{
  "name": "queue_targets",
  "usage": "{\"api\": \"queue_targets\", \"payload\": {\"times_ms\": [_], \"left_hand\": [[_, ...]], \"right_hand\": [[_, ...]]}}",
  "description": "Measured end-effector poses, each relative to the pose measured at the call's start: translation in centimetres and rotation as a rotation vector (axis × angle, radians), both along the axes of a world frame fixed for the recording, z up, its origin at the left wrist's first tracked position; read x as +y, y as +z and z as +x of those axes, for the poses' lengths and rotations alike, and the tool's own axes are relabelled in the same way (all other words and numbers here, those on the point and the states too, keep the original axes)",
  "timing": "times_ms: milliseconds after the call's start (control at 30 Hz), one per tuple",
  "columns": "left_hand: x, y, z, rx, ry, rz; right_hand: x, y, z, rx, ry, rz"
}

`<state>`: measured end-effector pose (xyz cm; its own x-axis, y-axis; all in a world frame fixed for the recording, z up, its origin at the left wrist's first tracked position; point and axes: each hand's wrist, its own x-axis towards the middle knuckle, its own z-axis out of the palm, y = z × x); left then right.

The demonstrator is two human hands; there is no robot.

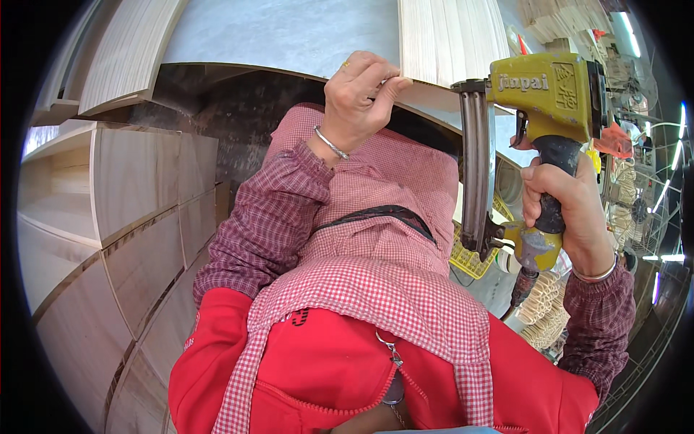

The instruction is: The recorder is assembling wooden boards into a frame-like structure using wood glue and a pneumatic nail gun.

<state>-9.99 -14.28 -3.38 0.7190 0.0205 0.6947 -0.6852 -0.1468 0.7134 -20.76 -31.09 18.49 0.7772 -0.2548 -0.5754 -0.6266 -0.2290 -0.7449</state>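
Note:
My right hand (575,202) is wrapped round the black grip of a yellow pneumatic nail gun (542,90), held up on the right. Its long dark magazine (474,166) points toward me, and its nose is close to the ends of a stack of pale wooden strips (452,43). My left hand (361,94) is closed in a pinch at the table's near edge, beside the strips' lower left corner. Whatever lies between its thumb and fingers is too small or hidden to make out.
A grey-blue worktop (282,32) lies ahead, with another stack of wooden boards (130,54) at its left. Open wooden boxes (137,181) are piled at my left. A yellow plastic basket (470,253) and bundled wooden pieces (546,311) sit low on the right.

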Motion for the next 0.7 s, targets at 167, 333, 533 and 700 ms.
{"api": "queue_targets", "payload": {"times_ms": [167, 333, 533, 700], "left_hand": [[-0.1, 0.0, 0.2, -0.036, 0.01, -0.008], [0.1, -0.1, 0.1, -0.014, -0.002, 0.004], [1.6, 0.3, 1.2, 0.358, -0.341, -0.178], [1.7, 1.4, 2.9, 0.606, -0.471, -0.108]], "right_hand": [[0.2, 0.0, 0.0, -0.009, -0.008, -0.002], [0.3, 0.0, 0.0, -0.015, -0.016, -0.007], [0.3, -0.2, -0.1, -0.031, -0.032, -0.011], [0.3, -0.2, -0.2, -0.037, -0.033, -0.014]]}}
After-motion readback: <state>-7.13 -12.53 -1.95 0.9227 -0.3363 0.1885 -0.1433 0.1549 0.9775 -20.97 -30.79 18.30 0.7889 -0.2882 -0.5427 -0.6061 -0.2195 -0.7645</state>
